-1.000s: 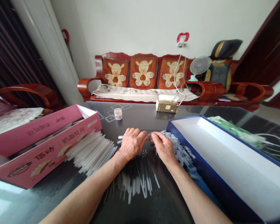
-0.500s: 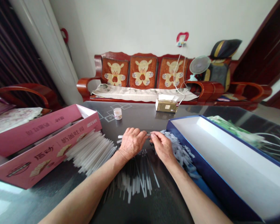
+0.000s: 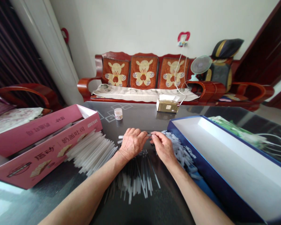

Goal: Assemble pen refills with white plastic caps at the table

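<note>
My left hand (image 3: 134, 142) is closed, back up, at the middle of the dark table. Close beside it, my right hand (image 3: 162, 146) pinches at a small thin piece between the fingertips of both hands, too small to name. Thin clear sticks (image 3: 144, 178) lie fanned out below the hands. A heap of pale, frosted tubes (image 3: 93, 153) lies left of my left forearm. Short translucent pieces (image 3: 181, 153) are piled right of my right hand, against the blue box. A few white pieces (image 3: 120, 137) show by my left knuckles.
A pink box (image 3: 67, 137) stands at the left and an open blue box (image 3: 215, 150) at the right. A small round jar (image 3: 118, 114) and a tissue pack (image 3: 167, 106) stand farther back. A green bag (image 3: 236, 131) lies beyond the blue box.
</note>
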The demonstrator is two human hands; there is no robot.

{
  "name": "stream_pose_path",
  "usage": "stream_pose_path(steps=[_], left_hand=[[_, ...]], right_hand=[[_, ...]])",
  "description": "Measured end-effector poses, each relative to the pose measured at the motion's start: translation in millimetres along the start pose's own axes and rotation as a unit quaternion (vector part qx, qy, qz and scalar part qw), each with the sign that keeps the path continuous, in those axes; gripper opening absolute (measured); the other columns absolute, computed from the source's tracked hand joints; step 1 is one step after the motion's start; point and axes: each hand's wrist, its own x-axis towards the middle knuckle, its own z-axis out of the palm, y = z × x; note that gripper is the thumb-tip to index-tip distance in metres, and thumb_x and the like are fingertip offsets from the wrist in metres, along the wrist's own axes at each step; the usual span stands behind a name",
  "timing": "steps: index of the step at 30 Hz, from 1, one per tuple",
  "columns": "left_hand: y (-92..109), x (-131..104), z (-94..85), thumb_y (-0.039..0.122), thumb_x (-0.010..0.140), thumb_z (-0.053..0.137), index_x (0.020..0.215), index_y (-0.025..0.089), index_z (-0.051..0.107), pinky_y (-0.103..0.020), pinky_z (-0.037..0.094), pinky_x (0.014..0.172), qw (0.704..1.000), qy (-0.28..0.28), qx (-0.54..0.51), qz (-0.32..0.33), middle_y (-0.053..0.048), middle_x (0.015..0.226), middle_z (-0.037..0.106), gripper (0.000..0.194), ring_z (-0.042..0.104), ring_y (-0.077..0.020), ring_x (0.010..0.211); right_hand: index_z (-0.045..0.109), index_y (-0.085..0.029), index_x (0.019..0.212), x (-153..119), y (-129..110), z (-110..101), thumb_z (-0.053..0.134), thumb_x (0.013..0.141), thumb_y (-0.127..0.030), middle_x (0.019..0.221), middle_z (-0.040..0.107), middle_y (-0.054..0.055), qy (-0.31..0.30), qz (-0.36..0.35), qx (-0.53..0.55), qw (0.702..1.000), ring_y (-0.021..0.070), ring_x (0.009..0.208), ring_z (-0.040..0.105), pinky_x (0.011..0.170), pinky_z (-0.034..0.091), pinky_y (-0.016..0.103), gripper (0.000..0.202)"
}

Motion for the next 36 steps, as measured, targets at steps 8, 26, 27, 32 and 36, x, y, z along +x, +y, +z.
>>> stream_pose_path(steps=[8,26,27,32,36], left_hand=[[1.0,-0.3,-0.9,0.038,0.095,0.036,0.097,0.023,0.063,-0.032,0.031,0.071,1.000,-0.007,-0.007,0.007,-0.003,0.074,0.057,0.031,0.048,-0.0176,0.072],[0.3,-0.5,-0.3,0.038,0.095,0.033,0.097,0.023,0.063,-0.033,0.031,0.072,1.000,-0.028,-0.002,0.003,-0.003,0.075,0.057,0.033,0.049,-0.0178,0.073],[-0.1,-0.6,0.0,0.037,0.095,0.033,0.095,0.022,0.063,-0.033,0.031,0.072,1.000,-0.027,-0.002,0.000,-0.003,0.074,0.057,0.033,0.049,-0.0178,0.073],[-1.5,-0.6,0.6,0.036,0.095,0.033,0.092,0.021,0.063,-0.033,0.032,0.072,1.000,-0.013,-0.005,-0.013,-0.004,0.073,0.057,0.034,0.049,-0.0175,0.072],[-0.9,-0.2,-0.2,0.036,0.095,0.035,0.092,0.020,0.063,-0.033,0.032,0.071,1.000,-0.007,-0.008,-0.010,-0.004,0.073,0.057,0.033,0.049,-0.0176,0.072]], right_hand=[[0.064,-0.017,0.077,1.5,6.1,-1.9,0.049,0.081,-0.055,0.070,0.068,0.007,0.005,0.023,-0.059,0.998,0.0201,0.062,0.064,0.061,0.051,0.031,0.040],[0.063,-0.017,0.084,2.1,8.5,0.0,0.051,0.080,-0.051,0.071,0.068,0.005,-0.014,0.016,-0.022,1.000,0.0180,0.062,0.063,0.060,0.052,0.029,0.036],[0.063,-0.017,0.088,2.8,8.6,-0.4,0.052,0.080,-0.048,0.076,0.069,0.006,-0.015,0.005,-0.014,1.000,0.0179,0.065,0.064,0.062,0.052,0.029,0.034],[0.062,-0.018,0.096,10.0,8.1,-13.3,0.052,0.082,-0.036,0.089,0.071,0.007,0.062,-0.069,-0.102,0.990,0.0188,0.079,0.066,0.074,0.051,0.031,0.025],[0.063,-0.018,0.095,14.7,8.5,-30.4,0.048,0.084,-0.024,0.092,0.070,0.008,0.068,-0.181,-0.306,0.932,0.0203,0.085,0.064,0.080,0.048,0.033,0.020]])
